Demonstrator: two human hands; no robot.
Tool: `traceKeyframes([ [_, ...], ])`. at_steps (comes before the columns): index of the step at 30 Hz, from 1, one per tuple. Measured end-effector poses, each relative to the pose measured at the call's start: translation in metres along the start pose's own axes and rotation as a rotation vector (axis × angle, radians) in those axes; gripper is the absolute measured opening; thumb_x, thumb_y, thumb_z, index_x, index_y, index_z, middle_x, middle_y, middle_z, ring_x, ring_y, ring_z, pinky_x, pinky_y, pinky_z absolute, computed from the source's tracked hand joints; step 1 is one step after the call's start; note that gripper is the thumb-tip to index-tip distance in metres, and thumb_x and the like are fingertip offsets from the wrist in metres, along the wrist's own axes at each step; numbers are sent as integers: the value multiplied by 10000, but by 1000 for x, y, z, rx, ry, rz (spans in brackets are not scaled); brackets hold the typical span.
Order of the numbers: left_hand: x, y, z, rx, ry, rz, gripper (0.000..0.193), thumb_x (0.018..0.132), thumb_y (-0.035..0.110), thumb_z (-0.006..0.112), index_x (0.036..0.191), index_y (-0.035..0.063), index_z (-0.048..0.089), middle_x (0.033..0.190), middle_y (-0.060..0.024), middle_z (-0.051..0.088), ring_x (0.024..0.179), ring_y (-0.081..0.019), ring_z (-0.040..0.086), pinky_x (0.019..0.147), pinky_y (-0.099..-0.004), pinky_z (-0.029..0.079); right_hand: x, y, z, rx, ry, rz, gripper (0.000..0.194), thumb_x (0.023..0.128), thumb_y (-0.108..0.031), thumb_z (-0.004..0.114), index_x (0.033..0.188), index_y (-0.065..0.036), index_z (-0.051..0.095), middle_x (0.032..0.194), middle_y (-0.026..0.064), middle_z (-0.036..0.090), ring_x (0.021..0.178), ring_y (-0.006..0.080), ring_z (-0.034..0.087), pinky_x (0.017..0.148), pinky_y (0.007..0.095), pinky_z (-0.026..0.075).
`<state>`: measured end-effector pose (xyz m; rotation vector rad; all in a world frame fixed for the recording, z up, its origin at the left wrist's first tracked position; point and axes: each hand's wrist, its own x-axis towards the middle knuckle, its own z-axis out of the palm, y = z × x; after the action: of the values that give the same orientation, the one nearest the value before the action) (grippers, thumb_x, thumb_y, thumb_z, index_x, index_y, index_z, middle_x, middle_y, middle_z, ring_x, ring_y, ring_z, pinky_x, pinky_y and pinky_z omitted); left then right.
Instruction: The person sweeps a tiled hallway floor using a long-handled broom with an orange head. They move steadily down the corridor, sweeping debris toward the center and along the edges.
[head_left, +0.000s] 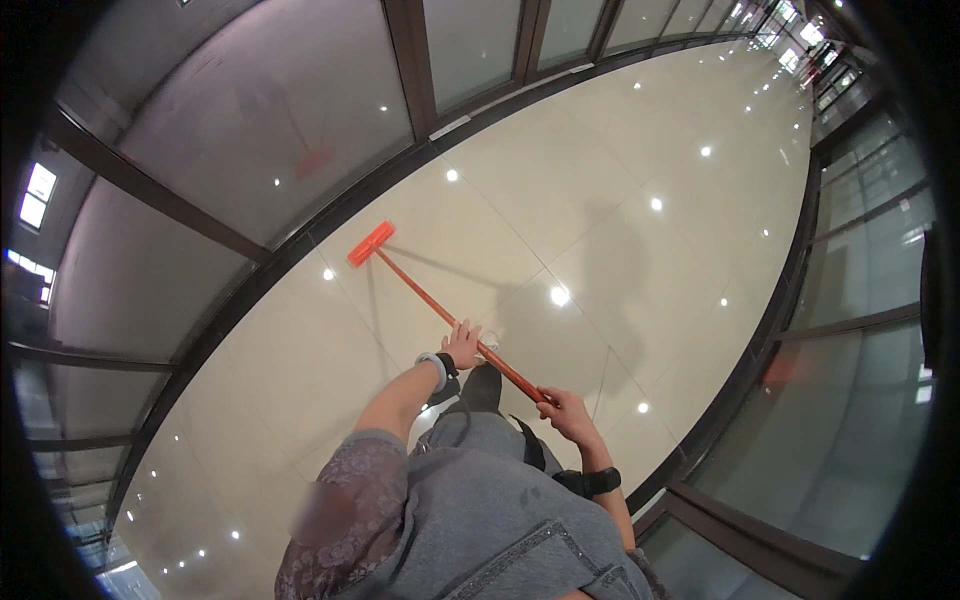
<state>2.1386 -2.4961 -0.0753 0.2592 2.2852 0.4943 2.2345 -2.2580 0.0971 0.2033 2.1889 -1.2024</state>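
A broom with an orange-red head (371, 243) and a long reddish-brown handle (420, 292) reaches out from my body towards the upper left. Its head rests on the glossy tiled floor (480, 217), near the dark border strip. My left hand (462, 345) lies on the middle of the handle with its fingers spread; whether the thumb wraps round it is hidden. My right hand (561, 411) is closed round the handle's near end. Part of a light shoe (489, 343) shows beneath the handle, beside my left hand.
Glass panels in brown frames (409, 67) line the left side, above a dark border strip (281, 261). More framed glass (847, 405) stands along the right. The pale tiled corridor stretches away to the upper right, with ceiling lights reflected in it.
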Motion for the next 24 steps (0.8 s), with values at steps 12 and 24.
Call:
traceKeyframes([
  [12,-14,185,61,10,-329,849,725,783,380,605,1374,182,235,1235,-152,467,1155,-317,440,880,-500,336,-228,5,-90,-53,494,142,229,799,-61,546,958,81,630,606,55,599,570,82,551,525,225,425],
  [24,4,188,56,139,-228,1033,219,858,327,521,955,136,480,922,-91,579,922,-282,549,747,-439,384,-204,36,-66,-179,1028,301,214,760,-206,615,732,2,658,533,135,587,508,238,604,516,322,466],
])
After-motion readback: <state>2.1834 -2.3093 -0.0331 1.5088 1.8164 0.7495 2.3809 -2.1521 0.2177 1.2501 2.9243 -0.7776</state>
